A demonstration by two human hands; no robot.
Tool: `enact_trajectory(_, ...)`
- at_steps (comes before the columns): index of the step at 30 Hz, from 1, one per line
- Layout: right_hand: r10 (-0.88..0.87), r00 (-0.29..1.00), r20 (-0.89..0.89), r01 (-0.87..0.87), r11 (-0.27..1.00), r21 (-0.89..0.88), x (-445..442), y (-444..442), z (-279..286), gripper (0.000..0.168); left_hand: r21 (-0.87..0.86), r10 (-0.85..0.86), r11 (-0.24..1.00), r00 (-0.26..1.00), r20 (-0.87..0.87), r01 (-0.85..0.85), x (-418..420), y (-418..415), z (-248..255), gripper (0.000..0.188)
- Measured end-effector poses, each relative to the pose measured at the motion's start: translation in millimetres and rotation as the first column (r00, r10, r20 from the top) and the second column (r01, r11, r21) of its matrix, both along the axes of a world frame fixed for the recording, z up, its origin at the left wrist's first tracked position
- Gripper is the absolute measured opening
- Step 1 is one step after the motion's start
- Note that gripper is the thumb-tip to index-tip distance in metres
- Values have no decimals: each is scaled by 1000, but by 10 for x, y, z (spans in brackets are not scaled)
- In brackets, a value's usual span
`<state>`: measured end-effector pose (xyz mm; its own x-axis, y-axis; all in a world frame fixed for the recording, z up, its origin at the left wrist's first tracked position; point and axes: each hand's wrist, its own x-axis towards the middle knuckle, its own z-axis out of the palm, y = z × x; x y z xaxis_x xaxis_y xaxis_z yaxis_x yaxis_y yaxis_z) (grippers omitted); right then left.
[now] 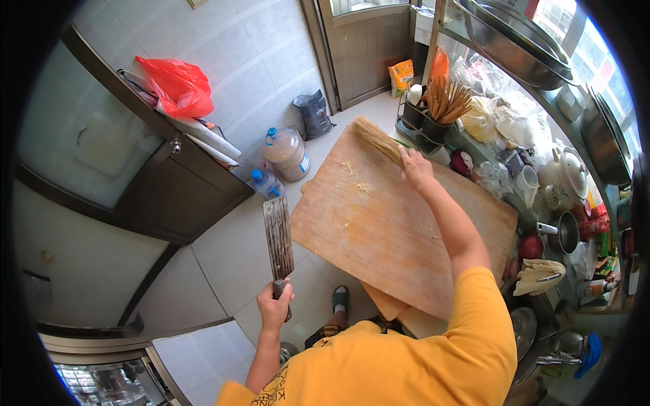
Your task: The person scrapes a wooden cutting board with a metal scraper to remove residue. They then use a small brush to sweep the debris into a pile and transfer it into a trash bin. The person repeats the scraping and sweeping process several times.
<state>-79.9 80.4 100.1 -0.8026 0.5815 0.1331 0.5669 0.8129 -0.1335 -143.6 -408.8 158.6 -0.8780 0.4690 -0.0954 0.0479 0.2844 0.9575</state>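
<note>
My left hand [274, 303] grips the dark handle of a cleaver [279, 238], its broad, streaked blade pointing away from me over the floor, left of the board. My right hand [417, 167] is closed around the bound end of a straw hand brush [378, 140], whose bristles lie at the far corner of a large wooden board [401, 223]. Small heaps of pale crumbs [363, 189] are scattered on the board's far left part, with fainter specks nearer its middle. Under the board's near edge another wooden board [383, 300] shows.
Along the right stand a chopstick holder [437, 129], plastic bags, a white teapot [566, 170] and a small pan [563, 232]. Large plastic bottles [286, 155] stand on the floor beyond the board's left corner. A dark door [188, 188] with a red bag is at the left.
</note>
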Motion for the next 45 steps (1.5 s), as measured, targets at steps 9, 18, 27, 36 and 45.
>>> enact_trajectory(9,520,828,211,-521,852,-53,-195,-248,-77,51,-16,52,999,998,43,-51,141,-118,-34,13)
enact_trajectory(18,211,964,-160,-244,943,-225,1782,-802,257,62,36,63,997,993,98,-66,364,117,59,14)
enact_trajectory(27,-237,950,-204,195,959,-205,1941,-1108,-848,55,153,103,980,986,134,-124,796,-2,-100,17)
enact_trajectory(36,-271,902,-335,232,961,-152,1988,-1843,-221,74,240,49,966,980,195,-96,859,-105,-186,20)
enact_trajectory(45,-672,692,263,718,679,-156,2065,-2133,-329,80,280,-17,959,980,200,-40,233,-504,-203,21)
